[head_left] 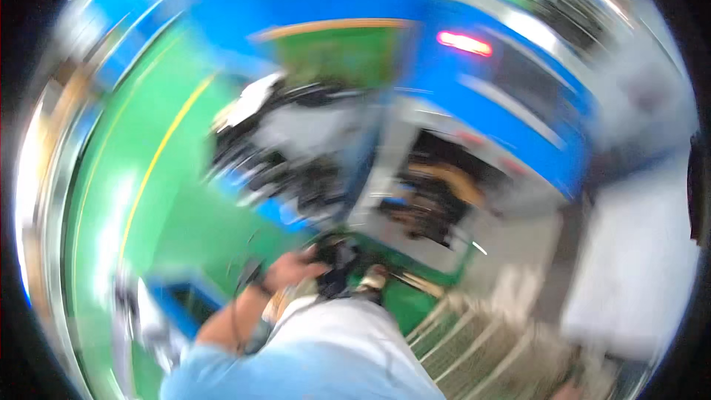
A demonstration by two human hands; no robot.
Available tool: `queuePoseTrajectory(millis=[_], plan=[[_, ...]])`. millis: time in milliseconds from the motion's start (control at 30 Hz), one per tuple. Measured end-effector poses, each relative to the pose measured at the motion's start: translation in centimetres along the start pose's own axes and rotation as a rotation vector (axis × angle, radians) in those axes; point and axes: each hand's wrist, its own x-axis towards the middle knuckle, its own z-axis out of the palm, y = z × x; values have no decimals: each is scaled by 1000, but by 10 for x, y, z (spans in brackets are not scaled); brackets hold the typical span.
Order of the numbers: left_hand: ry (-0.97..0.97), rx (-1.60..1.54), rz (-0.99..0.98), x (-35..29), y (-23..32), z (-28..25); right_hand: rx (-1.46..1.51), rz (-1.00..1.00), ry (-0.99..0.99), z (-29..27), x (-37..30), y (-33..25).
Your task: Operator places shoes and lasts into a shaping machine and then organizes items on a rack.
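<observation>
The whole picture is smeared by motion. My left hand (292, 270) is in front of my body at the lower middle, with a dark band at its wrist. Its fingers are closed on a black object (338, 258), whose kind is too blurred to make out. Beyond it lies a heap of black and grey pieces (285, 148) with white and blue parts among them. A smeared skin-toned patch (570, 390) at the lower right rim may be my right hand. Its fingers cannot be made out, nor anything in them.
A big blue machine (511, 81) with a lit red strip stands ahead on the right. Below it is a pale box (370, 204) with dark and brown pieces inside. A slatted beige rack (463, 348) is at lower right, a blue bin (185, 300) at lower left. Yellow lines cross the green floor (178, 200).
</observation>
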Motion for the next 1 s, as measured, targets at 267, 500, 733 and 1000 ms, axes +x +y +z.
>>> queuePoseTrajectory(millis=[267, 500, 733, 1000], plan=[[879, -527, -271, -141, -232, -36, 203, -743, -1118, 138, -117, -418], [1951, -248, -467, -240, -488, -45, 211, -1429, -1439, 192, -268, -578], [1404, -408, -1449, -313, -664, -81, -212, -1535, -1585, 220, -314, -636], [1674, -164, -1280, -342, -709, -100, -489, -1570, -1574, 219, -335, -661]])
